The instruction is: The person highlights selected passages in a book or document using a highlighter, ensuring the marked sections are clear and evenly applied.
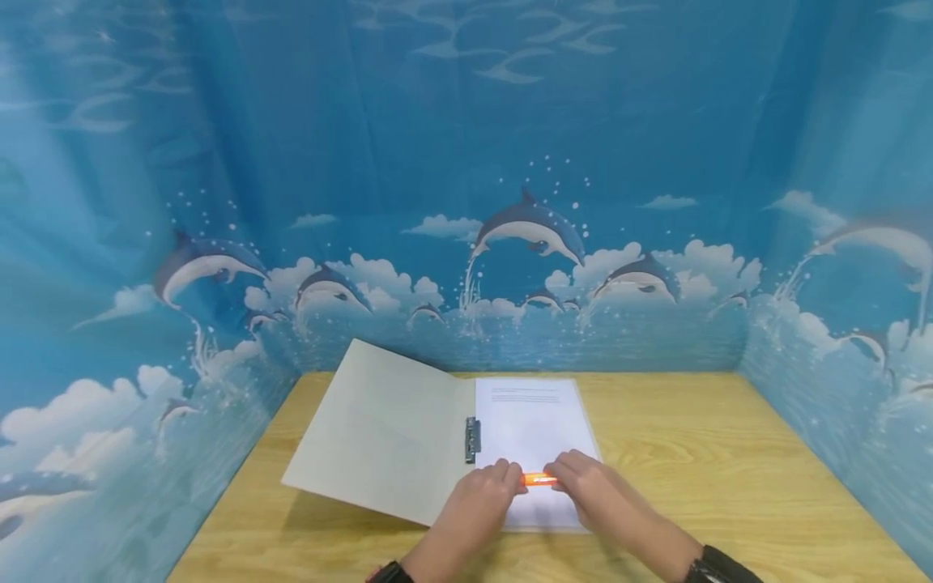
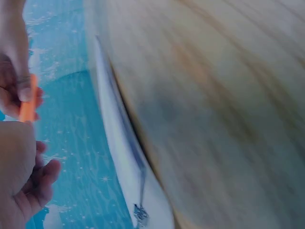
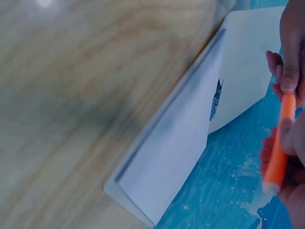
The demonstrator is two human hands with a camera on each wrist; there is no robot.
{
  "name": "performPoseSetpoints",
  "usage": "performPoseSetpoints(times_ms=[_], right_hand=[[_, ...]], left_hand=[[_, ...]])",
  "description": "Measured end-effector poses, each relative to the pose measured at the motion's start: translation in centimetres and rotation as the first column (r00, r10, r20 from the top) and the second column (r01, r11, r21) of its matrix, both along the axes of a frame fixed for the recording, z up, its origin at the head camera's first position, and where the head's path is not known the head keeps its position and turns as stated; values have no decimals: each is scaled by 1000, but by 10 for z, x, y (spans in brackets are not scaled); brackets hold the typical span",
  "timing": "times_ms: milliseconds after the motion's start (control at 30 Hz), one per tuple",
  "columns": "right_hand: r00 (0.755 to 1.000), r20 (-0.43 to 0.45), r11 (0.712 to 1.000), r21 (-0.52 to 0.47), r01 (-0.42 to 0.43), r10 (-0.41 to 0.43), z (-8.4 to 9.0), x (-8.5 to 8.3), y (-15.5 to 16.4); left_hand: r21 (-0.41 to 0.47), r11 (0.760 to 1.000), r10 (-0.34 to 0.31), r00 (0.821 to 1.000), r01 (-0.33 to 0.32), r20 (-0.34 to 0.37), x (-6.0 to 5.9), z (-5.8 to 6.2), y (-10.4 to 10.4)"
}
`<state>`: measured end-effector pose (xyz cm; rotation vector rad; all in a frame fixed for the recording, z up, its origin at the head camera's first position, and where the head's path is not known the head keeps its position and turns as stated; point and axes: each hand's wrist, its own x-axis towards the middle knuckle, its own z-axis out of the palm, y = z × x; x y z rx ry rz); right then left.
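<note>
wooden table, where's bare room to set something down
Widest: the table right of the open folder, reaching to the right curtain. Smaller: a strip between the folder and the left curtain. Crowded: over the paper, where the left hand and right hand hold an orange stick.

Head view forward-down, wrist views nearer (pen [image 1: 538,479] shared)

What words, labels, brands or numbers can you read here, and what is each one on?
No text is legible enough to quote.
Paper: a few printed lines near its top, too small to read.
Orange pen: a pale marking on its side, too blurred to read.
Folder: no lettering visible on the inside of its cover.
Backdrop: pictures only, no words visible.
</note>
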<state>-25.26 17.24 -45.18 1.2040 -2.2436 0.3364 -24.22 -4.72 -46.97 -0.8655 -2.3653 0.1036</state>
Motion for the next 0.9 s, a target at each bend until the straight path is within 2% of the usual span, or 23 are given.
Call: performPoseSetpoints(times_ms=[167, 233, 400, 600, 700, 800, 867, 900], right_hand=[[999, -28, 998, -53, -22, 20, -5, 2, -4], [999, -17, 995, -85, -48, 47, -5, 2, -5], [988, 51, 974, -185, -131, 143, 0, -3, -10], [970, 168, 962, -237, -135, 177, 9, -4, -13], [966, 193, 966, -221, -131, 175, 9, -2, -13], [980, 145, 979, -170, -112, 138, 8, -1, -12], [988, 103, 985, -143, -101, 117, 6, -1, -11], [989, 103, 986, -137, -92, 107, 6, -1, -11]], left_hand=[[-8, 1000, 13, 993, -14, -114, 1, -8, -8], [-5, 1000, 13, 992, -13, -127, 2, -8, -11], [-18, 998, 52, 992, -54, -118, 4, -2, -15], [-31, 997, 70, 979, -77, -193, 5, 4, -19], [-27, 998, 52, 986, -57, -160, 5, 5, -21], [-2, 999, 36, 995, -36, -89, 3, 5, -21], [24, 999, 23, 997, -21, -78, 2, 5, -20], [26, 999, 21, 995, -19, -97, 2, 4, -20]])
